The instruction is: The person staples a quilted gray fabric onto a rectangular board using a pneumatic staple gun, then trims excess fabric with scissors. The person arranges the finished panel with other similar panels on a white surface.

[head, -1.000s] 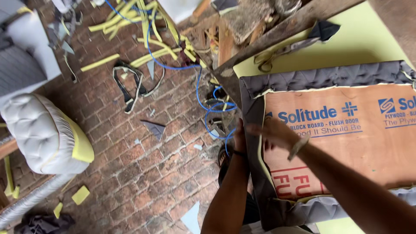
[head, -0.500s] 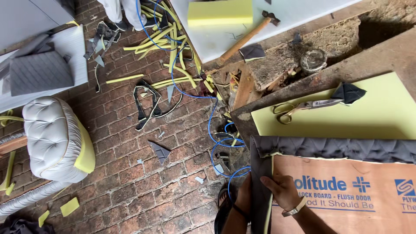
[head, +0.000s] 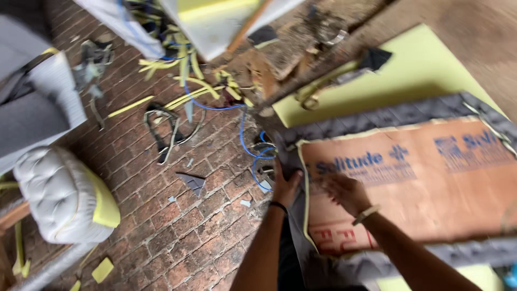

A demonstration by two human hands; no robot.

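2 hands work at the left end of 1 brown plywood board (head: pixel 431 183), which lies flat on the surface with grey tufted fabric (head: pixel 388 116) wrapped up around its edges. The left hand (head: pixel 286 186) grips the fabric at the board's left edge, fingers curled over the fold. The right hand (head: pixel 347 193) rests just beside it on the board's face, fingers loosely bent and pointing toward the same edge; motion blur hides whether it pinches anything. Each wrist wears 1 band, dark on the left, pale on the right.

Under the board lies 1 sheet of yellow-green foam (head: pixel 414 70), and on it 1 pair of scissors (head: pixel 318 91). On the brick floor (head: pixel 177 231) to the left sit 1 white tufted cushion (head: pixel 56 196) with a yellow foam side, 1 blue hose (head: pixel 245 143) in loops, many yellow foam strips (head: pixel 188 70) and 1 dark strap (head: pixel 164 126). No container shows clearly.
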